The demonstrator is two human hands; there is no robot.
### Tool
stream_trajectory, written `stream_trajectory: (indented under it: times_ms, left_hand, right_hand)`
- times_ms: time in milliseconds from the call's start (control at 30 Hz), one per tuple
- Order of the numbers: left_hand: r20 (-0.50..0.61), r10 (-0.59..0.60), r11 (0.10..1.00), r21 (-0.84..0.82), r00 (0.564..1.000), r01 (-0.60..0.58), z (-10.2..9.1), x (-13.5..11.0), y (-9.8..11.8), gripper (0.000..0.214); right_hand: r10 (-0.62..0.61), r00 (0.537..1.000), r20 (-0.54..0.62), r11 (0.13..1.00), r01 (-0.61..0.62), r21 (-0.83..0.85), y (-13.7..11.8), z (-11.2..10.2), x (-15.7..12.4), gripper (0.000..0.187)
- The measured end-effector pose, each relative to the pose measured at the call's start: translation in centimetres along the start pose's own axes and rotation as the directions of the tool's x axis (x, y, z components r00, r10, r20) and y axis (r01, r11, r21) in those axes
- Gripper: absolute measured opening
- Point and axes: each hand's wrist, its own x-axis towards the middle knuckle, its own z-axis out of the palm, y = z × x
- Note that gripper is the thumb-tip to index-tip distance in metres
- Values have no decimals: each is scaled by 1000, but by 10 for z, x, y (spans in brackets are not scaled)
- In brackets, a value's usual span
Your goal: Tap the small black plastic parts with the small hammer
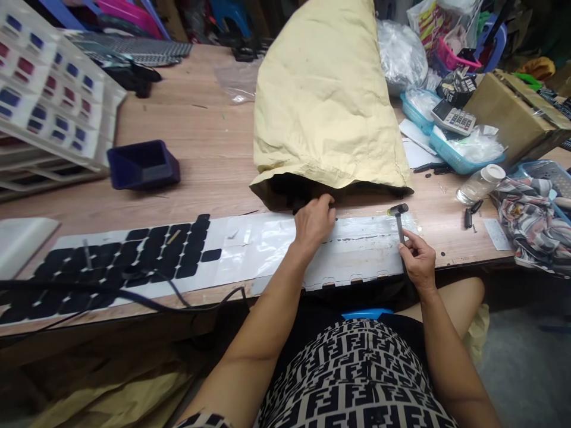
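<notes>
My left hand [314, 221] reaches into the dark open mouth of a large tan paper sack [328, 101] lying on the wooden table; its fingers are curled, pinching something dark I cannot make out. My right hand [417, 257] grips the handle of a small hammer [398, 210], whose head rests on a long white strip [357, 249] along the table's front edge. Several black square pads [134, 255] lie in rows on the strip's left part.
A dark blue tray [143, 164] stands left of the sack. White trays with red and blue pieces [49, 95] are stacked at far left. A calculator [452, 119], blue baskets [464, 157], a bottle [482, 183] and patterned cloth [530, 214] crowd the right. A black cable [178, 300] crosses the front edge.
</notes>
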Motion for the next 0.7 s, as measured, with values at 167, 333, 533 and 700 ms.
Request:
stream_trajectory:
  times_ms: [167, 333, 533, 700]
  left_hand:
    - [111, 250, 925, -319, 962, -204, 25, -29, 13, 32]
    - [97, 239, 905, -384, 966, -185, 43, -25, 13, 17]
    - [123, 219, 881, -451, 968, -142, 41, -20, 10, 19]
    - [131, 194, 870, -481, 972, -109, 43, -19, 11, 20]
  right_hand:
    - [-5, 1000, -7, 999, 5, -34, 2, 0, 0, 39]
    - [-70, 998, -1, 994, 70, -89, 1, 0, -1, 37]
    - [-134, 989, 62, 982, 141, -124, -21, 2, -11, 36]
    - [-243, 958, 151, 950, 267, -163, -45, 12, -16, 37]
